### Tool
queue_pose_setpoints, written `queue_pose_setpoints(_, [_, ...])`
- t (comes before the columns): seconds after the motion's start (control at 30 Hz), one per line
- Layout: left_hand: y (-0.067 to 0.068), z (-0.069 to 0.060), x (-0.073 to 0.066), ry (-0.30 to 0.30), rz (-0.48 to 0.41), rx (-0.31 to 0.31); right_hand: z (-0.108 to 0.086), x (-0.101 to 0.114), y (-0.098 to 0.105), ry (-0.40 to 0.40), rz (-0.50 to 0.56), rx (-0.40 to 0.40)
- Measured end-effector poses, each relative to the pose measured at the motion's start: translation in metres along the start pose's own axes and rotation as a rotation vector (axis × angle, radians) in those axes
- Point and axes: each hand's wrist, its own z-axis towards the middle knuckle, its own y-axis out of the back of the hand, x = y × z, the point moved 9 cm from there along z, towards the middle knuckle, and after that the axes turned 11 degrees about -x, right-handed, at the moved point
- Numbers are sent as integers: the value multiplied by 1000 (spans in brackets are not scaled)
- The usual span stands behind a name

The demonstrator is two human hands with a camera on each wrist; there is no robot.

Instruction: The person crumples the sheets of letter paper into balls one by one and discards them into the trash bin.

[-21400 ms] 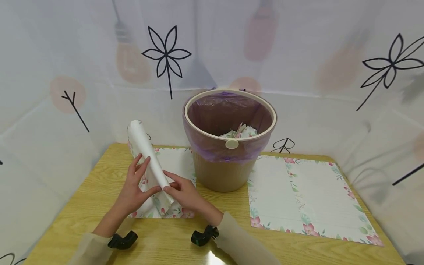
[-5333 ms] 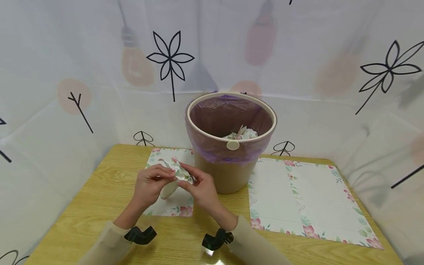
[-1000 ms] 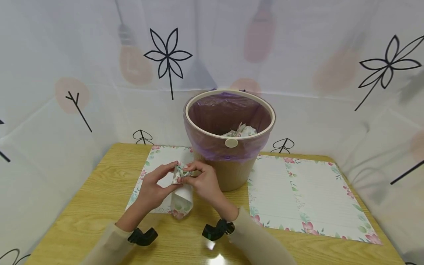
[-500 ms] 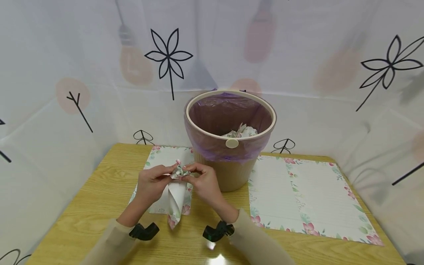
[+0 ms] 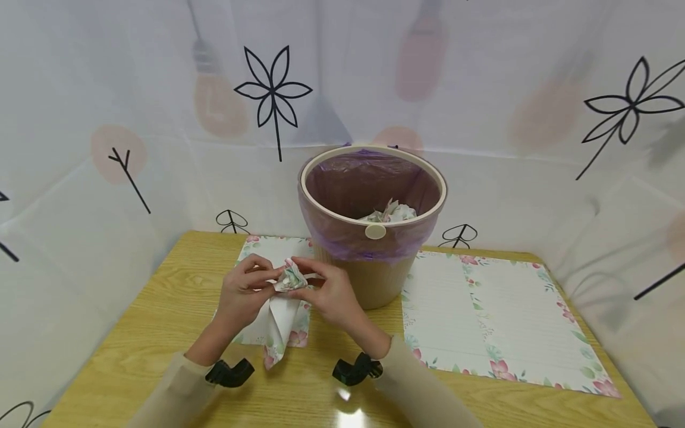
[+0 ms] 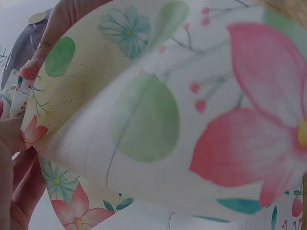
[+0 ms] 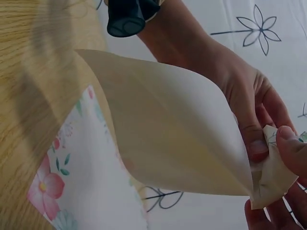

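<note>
A sheet of floral-bordered paper, bunched into a crumpled knot at its top, hangs between both hands in the head view. The left hand pinches the knot from the left, and the right hand grips it from the right with thumb and fingers. Below the knot, the sheet's loose end curls down. In the left wrist view the printed paper fills most of the picture. The right wrist view shows the curved plain side of the paper. Another floral sheet lies flat beneath the hands.
Behind the hands, slightly right, stands a beige bin with a purple liner; crumpled floral paper lies inside. Flat floral sheets lie at the right of the wooden table. A patterned cloth hangs behind.
The rolled sheet of the earliest frame has given way to a bunched one. Within the last second, its loose end has swung left, and the right fingers have shifted over the knot's top.
</note>
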Motion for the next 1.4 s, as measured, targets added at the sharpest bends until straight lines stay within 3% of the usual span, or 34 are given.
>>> queue_pose_setpoints(0.17, [-2, -1, 1, 6, -28, 21, 1, -1, -1, 12, -14, 19])
queue_pose_setpoints(0.33, [-5, -4, 6, 28, -20, 40, 2, -6, -1, -1, -31, -22])
queue_pose_setpoints(0.63, [-6, -8, 22, 212, 34, 121, -4, 14, 12, -71, -1, -178])
queue_pose_setpoints(0.73, [-3, -8, 26, 302, 45, 135, -6, 17, 15, -24, 36, -224])
queue_pose_setpoints(0.87, [4, -16, 43, 454, 80, 154, -9, 24, 17, 72, 66, -276])
queue_pose_setpoints(1.0, [6, -31, 62, 569, 132, 240, -11, 22, 19, 105, 60, -332])
queue_pose_setpoints(1.17, [3, -42, 66, 595, 179, 346, -11, 9, 18, 145, 72, -367])
queue_pose_setpoints(1.4, [7, -43, 59, 603, 203, 340, -13, 5, 16, 262, 29, -378])
